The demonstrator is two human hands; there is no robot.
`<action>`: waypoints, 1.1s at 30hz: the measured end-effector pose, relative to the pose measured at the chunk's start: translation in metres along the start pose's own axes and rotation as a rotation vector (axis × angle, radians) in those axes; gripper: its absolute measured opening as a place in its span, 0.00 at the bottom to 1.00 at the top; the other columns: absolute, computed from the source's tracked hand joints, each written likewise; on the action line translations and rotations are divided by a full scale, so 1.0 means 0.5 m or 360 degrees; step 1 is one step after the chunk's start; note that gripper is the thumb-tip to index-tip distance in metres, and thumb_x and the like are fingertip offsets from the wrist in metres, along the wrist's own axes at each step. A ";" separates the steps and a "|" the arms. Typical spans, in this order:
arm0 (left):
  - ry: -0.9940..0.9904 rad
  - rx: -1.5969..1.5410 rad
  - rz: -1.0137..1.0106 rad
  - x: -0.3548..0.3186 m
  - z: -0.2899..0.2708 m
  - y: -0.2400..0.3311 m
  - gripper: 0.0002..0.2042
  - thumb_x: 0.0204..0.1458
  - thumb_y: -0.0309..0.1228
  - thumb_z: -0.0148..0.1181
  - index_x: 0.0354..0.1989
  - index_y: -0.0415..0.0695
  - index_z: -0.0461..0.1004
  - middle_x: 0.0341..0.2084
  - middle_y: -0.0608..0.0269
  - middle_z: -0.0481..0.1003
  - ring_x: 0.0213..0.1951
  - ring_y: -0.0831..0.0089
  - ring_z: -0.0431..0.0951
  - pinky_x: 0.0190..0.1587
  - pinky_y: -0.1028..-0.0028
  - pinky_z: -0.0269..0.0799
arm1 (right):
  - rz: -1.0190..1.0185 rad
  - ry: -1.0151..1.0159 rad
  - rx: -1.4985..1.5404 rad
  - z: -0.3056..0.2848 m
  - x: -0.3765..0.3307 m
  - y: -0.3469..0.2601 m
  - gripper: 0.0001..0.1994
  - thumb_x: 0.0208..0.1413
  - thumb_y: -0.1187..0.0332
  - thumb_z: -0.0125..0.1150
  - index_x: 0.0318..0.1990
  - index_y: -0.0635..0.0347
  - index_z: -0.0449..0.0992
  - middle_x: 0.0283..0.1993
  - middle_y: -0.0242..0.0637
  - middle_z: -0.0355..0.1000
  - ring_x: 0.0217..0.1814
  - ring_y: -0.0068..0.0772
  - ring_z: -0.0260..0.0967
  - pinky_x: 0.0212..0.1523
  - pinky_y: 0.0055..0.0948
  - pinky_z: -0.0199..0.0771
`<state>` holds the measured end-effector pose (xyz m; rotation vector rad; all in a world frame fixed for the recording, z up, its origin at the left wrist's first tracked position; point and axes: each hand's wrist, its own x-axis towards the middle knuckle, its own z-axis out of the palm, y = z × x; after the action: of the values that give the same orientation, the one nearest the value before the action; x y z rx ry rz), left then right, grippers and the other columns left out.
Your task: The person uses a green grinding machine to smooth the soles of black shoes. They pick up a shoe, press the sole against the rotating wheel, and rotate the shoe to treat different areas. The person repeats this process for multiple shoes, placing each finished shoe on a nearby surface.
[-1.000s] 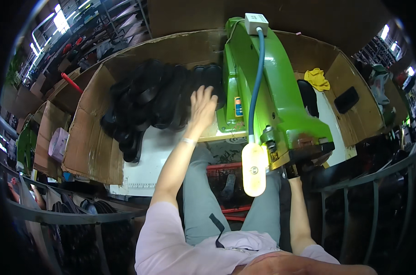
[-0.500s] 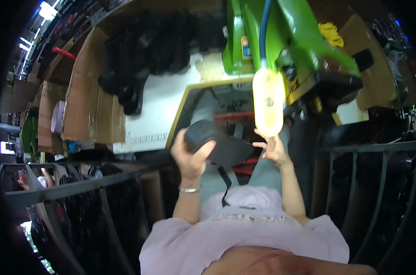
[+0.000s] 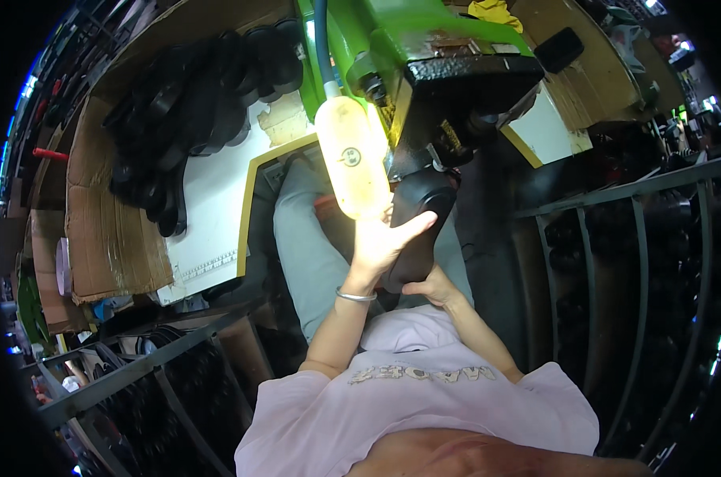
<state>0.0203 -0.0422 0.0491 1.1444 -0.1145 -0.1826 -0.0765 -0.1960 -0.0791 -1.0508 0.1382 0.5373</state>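
A black shoe sole (image 3: 418, 225) stands on end under the dark head of the green machine (image 3: 424, 48). My left hand (image 3: 384, 241) lies against its left side, fingers spread toward its top. My right hand (image 3: 430, 288) grips it from below, mostly hidden behind the sole. A glowing yellowish lamp (image 3: 351, 159) hangs just left of the sole, above my left hand.
A heap of black soles (image 3: 193, 103) lies on the white bench (image 3: 209, 215) to the left, inside cardboard walls (image 3: 106, 230). Metal racks (image 3: 631, 262) stand on the right and lower left (image 3: 138, 374). A yellow rag (image 3: 494, 11) lies behind the machine.
My left hand took a sole from the heap and brought it to my lap. Both hands have now raised it under the machine head. The view has tilted downward.
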 end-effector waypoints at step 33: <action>0.0256 0.0021 0.0216 -0.047 -0.071 -0.012 0.29 0.37 0.18 0.75 0.50 0.34 0.70 0.44 0.59 0.76 0.46 0.75 0.75 0.52 0.74 0.71 | -0.1159 0.0670 -0.0423 -0.073 0.092 -0.451 0.24 0.48 0.76 0.69 0.55 0.65 0.69 0.43 0.33 0.71 0.32 0.15 0.67 0.18 0.11 0.60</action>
<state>0.0031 -0.0079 0.0293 1.1555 -0.0506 0.0306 0.0776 -0.2966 0.0636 -1.3681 0.0449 -0.3387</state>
